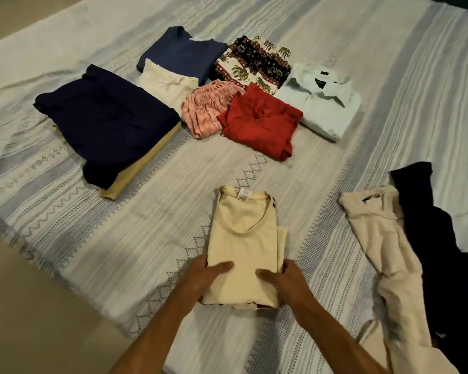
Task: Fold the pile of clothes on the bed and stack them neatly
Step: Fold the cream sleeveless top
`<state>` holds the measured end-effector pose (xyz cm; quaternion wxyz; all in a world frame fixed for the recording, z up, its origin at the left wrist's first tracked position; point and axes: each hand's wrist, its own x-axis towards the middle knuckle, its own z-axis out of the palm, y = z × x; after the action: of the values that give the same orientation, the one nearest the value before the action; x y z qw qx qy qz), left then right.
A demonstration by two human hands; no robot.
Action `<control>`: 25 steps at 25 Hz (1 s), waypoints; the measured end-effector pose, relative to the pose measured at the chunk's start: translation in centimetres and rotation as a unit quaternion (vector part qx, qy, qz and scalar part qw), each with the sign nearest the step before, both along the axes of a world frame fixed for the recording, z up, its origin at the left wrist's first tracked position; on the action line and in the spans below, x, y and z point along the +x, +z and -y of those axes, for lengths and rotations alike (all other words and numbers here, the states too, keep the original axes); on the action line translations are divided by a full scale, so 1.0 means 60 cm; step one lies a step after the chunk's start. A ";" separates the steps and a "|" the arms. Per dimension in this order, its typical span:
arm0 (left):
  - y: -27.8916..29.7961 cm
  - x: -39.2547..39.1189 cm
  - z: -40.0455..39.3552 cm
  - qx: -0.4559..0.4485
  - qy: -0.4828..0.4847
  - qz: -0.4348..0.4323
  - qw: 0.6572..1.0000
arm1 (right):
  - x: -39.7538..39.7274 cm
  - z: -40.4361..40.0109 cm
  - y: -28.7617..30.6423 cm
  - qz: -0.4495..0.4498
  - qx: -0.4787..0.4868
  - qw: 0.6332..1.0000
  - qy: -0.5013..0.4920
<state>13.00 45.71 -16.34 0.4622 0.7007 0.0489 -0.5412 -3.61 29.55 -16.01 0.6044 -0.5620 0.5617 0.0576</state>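
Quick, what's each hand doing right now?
Left hand: grips the folded cream shirt at its near left edge.
Right hand: grips its near right edge.

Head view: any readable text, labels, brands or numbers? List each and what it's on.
None can be read.
Neck tag on the folded cream shirt held by the left hand and right hand: print too small and blurred.
Dark collar label on the white collared shirt: too small to read.
Dark neck tag on the unfolded cream garment: unreadable.
Elephant-print garment: pattern only, no words.
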 end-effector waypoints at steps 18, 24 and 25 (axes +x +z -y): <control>0.102 0.023 -0.044 -0.097 0.011 -0.158 0.983 | 0.051 -0.079 0.158 0.106 0.163 0.977 -0.092; 0.249 0.160 -0.049 -0.187 0.131 -0.130 0.965 | 0.235 -0.048 0.359 0.189 0.194 0.961 -0.051; 0.275 0.199 -0.038 -0.204 0.151 -0.115 0.960 | 0.278 -0.038 0.386 0.212 0.184 0.957 -0.071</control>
<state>24.97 48.00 0.17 0.6630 0.5092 0.0957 -0.5403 13.07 31.85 7.12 0.8051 -0.3989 0.4389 -0.0031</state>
